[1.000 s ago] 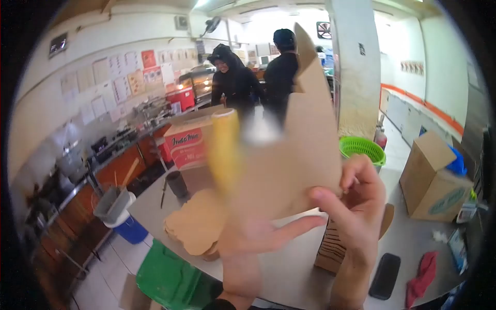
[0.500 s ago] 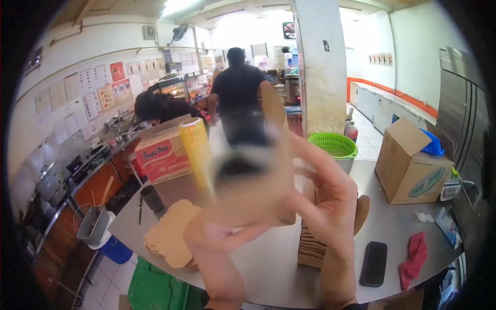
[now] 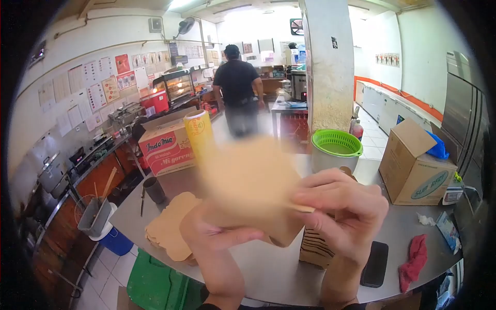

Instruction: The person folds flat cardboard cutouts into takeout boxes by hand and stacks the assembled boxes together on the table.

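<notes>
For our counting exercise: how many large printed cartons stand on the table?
2: the red Indomie carton at the back left and the brown carton with a green oval at the right. Another could be hidden behind them.

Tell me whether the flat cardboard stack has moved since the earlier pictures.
No: against the table edge, the cardboard stack shows no visible shift, still lying just nearer than the dark cup.

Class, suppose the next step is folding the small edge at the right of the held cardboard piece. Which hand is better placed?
Probably the right hand: its thumb and fingers pinch that edge of the cardboard piece. The left hand supports the opposite side.
</notes>
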Available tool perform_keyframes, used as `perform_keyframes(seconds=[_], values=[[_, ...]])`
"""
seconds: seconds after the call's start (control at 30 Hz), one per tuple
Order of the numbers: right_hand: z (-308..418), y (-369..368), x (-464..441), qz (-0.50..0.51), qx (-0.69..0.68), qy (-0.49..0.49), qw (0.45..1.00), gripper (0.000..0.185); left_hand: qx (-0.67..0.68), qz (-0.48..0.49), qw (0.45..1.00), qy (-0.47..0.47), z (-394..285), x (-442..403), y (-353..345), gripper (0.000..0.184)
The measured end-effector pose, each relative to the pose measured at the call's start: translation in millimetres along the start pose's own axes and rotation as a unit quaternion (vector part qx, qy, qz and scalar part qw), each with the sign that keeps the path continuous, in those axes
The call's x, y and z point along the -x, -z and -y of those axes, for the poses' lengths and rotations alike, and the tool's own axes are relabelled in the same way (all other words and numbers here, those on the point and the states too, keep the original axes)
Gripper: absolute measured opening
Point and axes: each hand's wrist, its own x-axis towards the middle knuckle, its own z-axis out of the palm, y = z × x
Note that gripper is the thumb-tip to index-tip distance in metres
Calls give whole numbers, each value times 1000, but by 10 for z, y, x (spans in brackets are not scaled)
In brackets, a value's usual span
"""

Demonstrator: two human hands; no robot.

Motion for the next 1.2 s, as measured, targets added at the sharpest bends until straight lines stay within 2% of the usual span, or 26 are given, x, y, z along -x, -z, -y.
perform_keyframes(seconds=[0.03, 0.07, 0.13, 0.17, 0.23, 0.33, 0.37, 0.43, 0.57, 0.63, 0.67, 0.73, 0.77, 0.93, 0.97, 1.03, 1.07, 1.17, 1.2], values=[[33, -37, 4, -52, 84, 14, 995, 31, 2, -1, 1000, -1, -88, -2, -98, 32], [23, -54, 2, -51, 86, 13, 995, 31, 21, -71, 997, 16, -171, -11, -214, 33], [-5, -74, 9, -90, 128, 93, 983, 30, 43, -136, 989, 33, -415, -87, -463, 33], [-4, -76, 1, -92, 131, 92, 983, 30, 38, -176, 982, 65, -582, -134, -598, 34], [-7, -95, -12, -104, 109, 123, 981, 17, 33, -217, 970, 103, -729, -170, -659, 35], [-12, -137, -3, -115, 20, 137, 984, 14, 18, -157, 975, 157, -711, -158, -644, 41], [-5, -142, 4, -118, -6, 140, 983, 14, 70, -236, 962, 117, -606, -112, -728, 44], [19, -105, -3, -86, -43, 141, 985, 10, 124, -307, 941, 75, -544, -93, -754, 47], [40, -7, -27, -4, -51, 196, 979, 4, 141, -202, 964, 101, -574, -159, -605, 48], [166, -95, 59, -48, -25, 121, 991, 3, 164, -180, 962, 120, -571, -149, -647, 47], [195, -120, 84, -63, -17, 96, 993, 5, 214, -229, 940, 132, -574, -125, -740, 46], [194, -129, 102, -98, 26, 119, 988, 17, 262, -278, 913, 143, -560, -97, -773, 46], [205, -133, 109, -109, 40, 126, 985, 22, 278, -238, 916, 168, -531, -80, -728, 46], [199, -133, 102, -115, 33, 138, 983, 18, 306, -135, 916, 222, -530, -88, -605, 46], [157, -150, 95, -118, 30, 144, 982, 18, 322, -75, 926, 185, -467, -68, -565, 54], [36, -251, 45, -185, -36, 220, 957, 7, 341, -6, 930, 139, -414, -136, -415, 63], [8, -267, 32, -204, -54, 242, 947, 4, 337, 19, 933, 127, -372, -123, -350, 62], [120, -220, 70, -124, -187, 202, 953, 16, 247, 33, 962, 111, -196, -130, -316, 60], [107, -189, 66, -116, -183, 192, 957, 16, 203, 27, 973, 105, -118, -136, -339, 59]])
